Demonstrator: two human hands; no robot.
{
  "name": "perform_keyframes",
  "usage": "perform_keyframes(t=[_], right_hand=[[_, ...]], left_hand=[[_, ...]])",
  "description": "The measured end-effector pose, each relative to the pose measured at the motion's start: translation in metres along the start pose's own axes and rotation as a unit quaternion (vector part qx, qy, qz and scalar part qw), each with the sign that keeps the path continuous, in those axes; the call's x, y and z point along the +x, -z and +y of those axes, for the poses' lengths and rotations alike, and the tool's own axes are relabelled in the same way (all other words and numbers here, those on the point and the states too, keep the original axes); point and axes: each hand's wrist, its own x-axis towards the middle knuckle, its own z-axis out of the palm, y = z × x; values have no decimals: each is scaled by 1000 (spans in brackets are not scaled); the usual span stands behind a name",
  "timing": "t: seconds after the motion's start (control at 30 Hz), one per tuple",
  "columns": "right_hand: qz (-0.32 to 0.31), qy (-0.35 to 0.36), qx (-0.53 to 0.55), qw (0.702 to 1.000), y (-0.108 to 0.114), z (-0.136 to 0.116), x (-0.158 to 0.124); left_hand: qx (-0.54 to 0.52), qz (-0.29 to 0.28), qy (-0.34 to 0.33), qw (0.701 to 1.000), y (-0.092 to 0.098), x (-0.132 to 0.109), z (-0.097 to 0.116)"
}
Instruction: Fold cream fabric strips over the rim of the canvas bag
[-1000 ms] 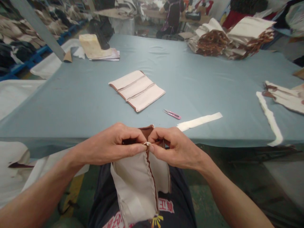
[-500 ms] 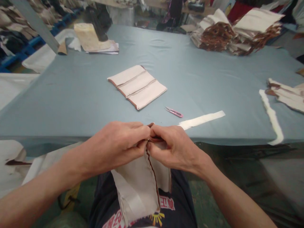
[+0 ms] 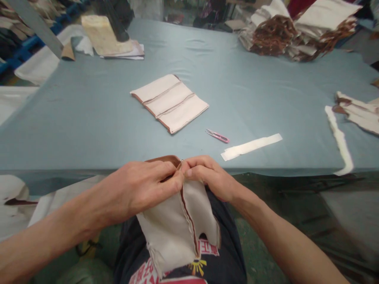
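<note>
A cream fabric piece [image 3: 168,228] with a brown-edged seam down its middle hangs from both hands over my lap. My left hand [image 3: 148,183] pinches its top edge at the seam, where a brown inner face shows behind the fingers. Close against it, my right hand [image 3: 207,173] grips the same edge with thumb and forefinger. What lies right between the fingertips is hidden. Beyond the hands on the table lie pink thread snips [image 3: 218,136], a white strip [image 3: 251,146] and a flat cream panel [image 3: 170,103] with two seams and brown edging.
The blue-green covered table [image 3: 89,118] ends just in front of me. Stacks of cream and brown pieces [image 3: 271,37] stand at the back right. A narrow white strip [image 3: 339,140] and more cream pieces [image 3: 361,114] lie at the right. A yellowish block [image 3: 103,35] sits back left.
My right hand has shifted its grip and turned at the seam's top. More of the brown inner face shows above my left hand. The view has tilted slightly down.
</note>
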Motion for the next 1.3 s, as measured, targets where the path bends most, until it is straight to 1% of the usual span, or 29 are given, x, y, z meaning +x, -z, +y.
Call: perform_keyframes(t=[0.07, 0.1, 0.23, 0.3, 0.37, 0.43, 0.5, 0.53, 0.6, 0.63, 0.7, 0.77, 0.83, 0.9, 0.97, 1.03, 1.1, 1.2, 1.3], right_hand=[[2, -21, 33, 999, -1, 7, 3], [2, -31, 49, 998, -1, 10, 4], [-11, -82, 91, 992, -1, 15, 6], [-36, -105, 93, 989, -1, 14, 6], [-62, -107, 80, 989, -1, 9, 5], [-71, -86, 35, 993, -1, 0, 1], [-55, -47, -61, 996, -1, -10, -5], [-43, -18, -120, 992, 0, -15, -8], [-21, 51, -226, 972, 0, -24, -14], [-14, 83, -265, 961, 1, -26, -17], [-2, 126, -304, 944, 1, -28, -21], [8, 149, -313, 938, 1, -25, -23], [13, 166, -302, 939, -1, -20, -25], [11, 168, -263, 950, -4, -14, -26], [8, 154, -203, 967, -6, -9, -27], [13, 144, -156, 977, -6, -5, -27], [24, 148, -152, 977, -5, -3, -27], [34, 175, -214, 961, -1, -3, -28], [40, 228, -314, 921, 2, -6, -32]], left_hand=[[21, -28, -36, 999, -1, 0, -2], [35, -34, -55, 997, -2, 0, -2], [85, -10, -110, 990, 0, 3, 3], [107, 1, -133, 985, 3, 4, 5], [129, 7, -151, 980, 4, 5, 7], [126, 12, -154, 980, 3, 4, 7], [94, 34, -138, 985, 1, 1, 8], [70, 54, -118, 989, 0, 0, 9], [20, 81, -69, 994, 0, 0, 14], [-5, 82, -45, 996, 2, 1, 17], [-56, 55, -6, 997, 8, 6, 23], [-95, 13, 13, 995, 13, 10, 26], [-93, -12, 0, 996, 15, 14, 25], [-58, -8, -44, 997, 12, 13, 20], [-16, 18, -81, 996, 6, 11, 14], [4, 28, -83, 996, 2, 8, 11], [4, 10, -66, 998, 3, 7, 11], [-16, -42, -41, 998, 12, 13, 18], [-43, -70, -22, 996, 24, 24, 28]])
